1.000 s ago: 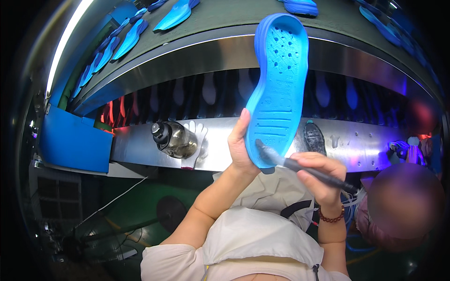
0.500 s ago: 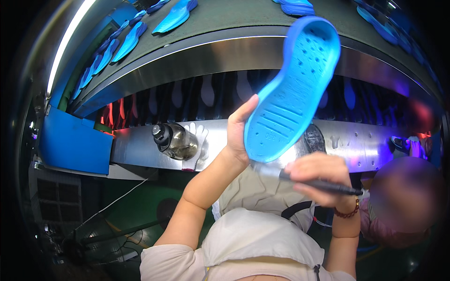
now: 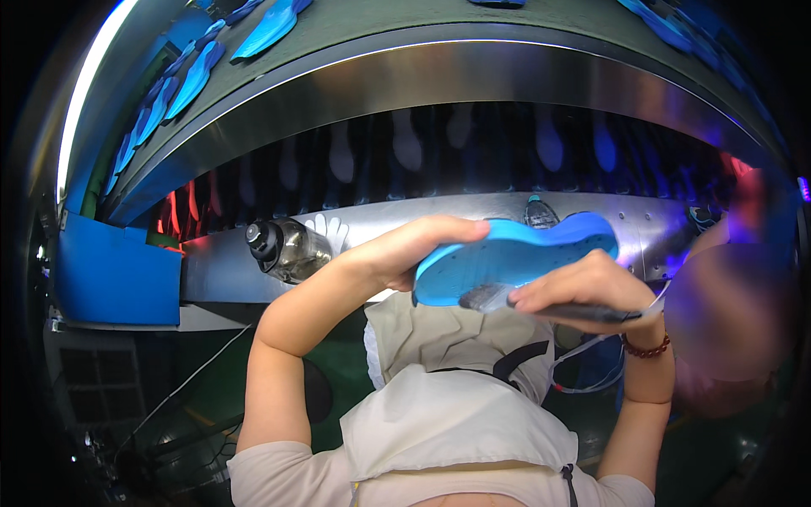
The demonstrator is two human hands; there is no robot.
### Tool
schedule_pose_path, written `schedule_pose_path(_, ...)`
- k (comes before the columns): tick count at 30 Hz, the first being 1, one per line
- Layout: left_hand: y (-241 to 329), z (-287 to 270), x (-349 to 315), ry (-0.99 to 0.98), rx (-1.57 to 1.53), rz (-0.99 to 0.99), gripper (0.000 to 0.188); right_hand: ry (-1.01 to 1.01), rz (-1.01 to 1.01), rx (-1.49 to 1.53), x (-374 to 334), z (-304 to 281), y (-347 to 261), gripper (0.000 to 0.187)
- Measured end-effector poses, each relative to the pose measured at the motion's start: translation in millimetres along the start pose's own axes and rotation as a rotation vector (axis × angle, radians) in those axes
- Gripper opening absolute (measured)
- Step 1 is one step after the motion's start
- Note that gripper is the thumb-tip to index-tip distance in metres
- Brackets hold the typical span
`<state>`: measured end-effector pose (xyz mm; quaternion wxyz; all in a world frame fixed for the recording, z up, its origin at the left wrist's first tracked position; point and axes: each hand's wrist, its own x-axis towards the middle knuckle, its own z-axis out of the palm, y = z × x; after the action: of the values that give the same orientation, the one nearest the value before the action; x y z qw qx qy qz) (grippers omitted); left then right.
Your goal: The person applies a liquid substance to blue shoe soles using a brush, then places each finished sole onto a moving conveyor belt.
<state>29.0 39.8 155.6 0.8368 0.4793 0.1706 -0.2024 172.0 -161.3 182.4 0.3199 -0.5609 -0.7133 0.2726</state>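
Sole (image 3: pixel 522 255), tilted, seemingly unreadable, clasped in left hand (image 3: pixel 418 247) at nine o'clock; brush (image 3: pixel 490 296) gripped in right hand (image 3: pixel 585 286) at six.

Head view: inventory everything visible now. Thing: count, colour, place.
held sole: 1, blue, centre
brush: 1, black handle, grey bristles, sole's lower edge
metal ledge: 1, silver, across the middle
bottle: 1, clear, black lid, ledge, left
glove: 1, white, beside bottle
small item: 1, dark, ledge behind sole; kind unclear
belt: 1, grey-green, top
other soles: several, blue, on belt
sole-shaped patches: several, grey, blue, red, below belt
box: 1, blue, left
strip light: 1, white, upper left
cords: at least 2, white, lower left, lower right
co-worker: 1, blurred, right
apron-like cloth: 1, beige, lower centre
bracelet: 1, reddish-brown, lower right
left hand: 1, bare, gripping sole
right hand: 1, bare, gripping brush
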Motion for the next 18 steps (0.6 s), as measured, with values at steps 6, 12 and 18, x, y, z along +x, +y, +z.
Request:
schedule_pose_path(6,-1.6,-1.5,-10.0,0.063,-0.049,0.046,0.055,0.087,-0.047,0.035,-4.3,-21.8,7.2,0.018)
schedule_pose_path(12,-2.0,-4.0,-18.0,0.252,0.084,0.087,0.057,0.034,0.063,0.061,-11.4,-29.5,16.0,0.020)
schedule_pose_path(18,-11.2,-20.8,-8.8,0.242,0.037,0.166,0.054,0.122,0.162,-0.009,-25.3,-27.9,37.0,0.019)
